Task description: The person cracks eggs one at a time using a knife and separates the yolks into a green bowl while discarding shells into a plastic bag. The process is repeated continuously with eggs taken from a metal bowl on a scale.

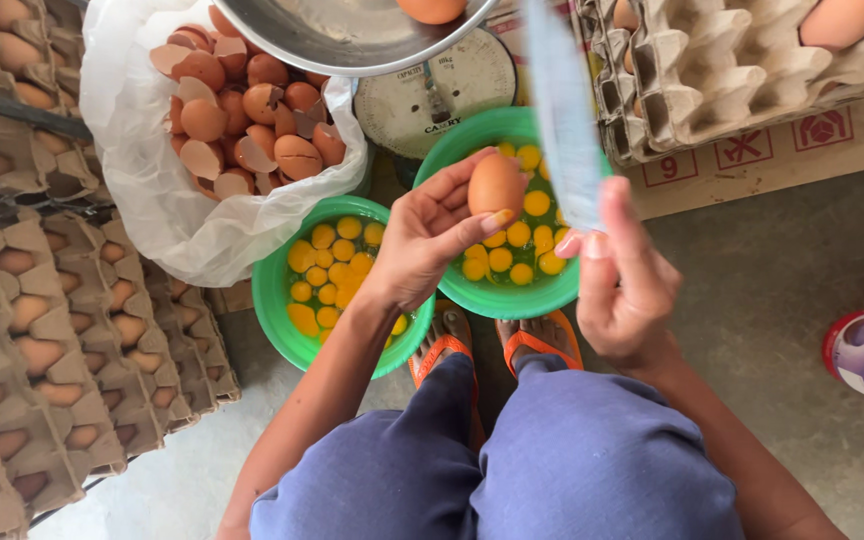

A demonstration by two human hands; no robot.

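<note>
Head view: left hand [422, 240] closes its fingers around a smooth, whole brown egg [496, 186], above the green plastic bowl of yolks [472, 290]. Right hand [624, 280], just beside, pinches a thin blurred blade [562, 110] upright.

The concrete floor [752, 290] carries two green bowls [282, 310], egg trays [72, 340] and a scale [432, 100].

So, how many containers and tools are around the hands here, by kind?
Green bowls of yolks: 2
White bag of eggshells: 1
Metal scale pan: 1
Kitchen scale: 1
Whole egg in the left hand: 1
Flat blade in the right hand: 1
Total: 7
</note>
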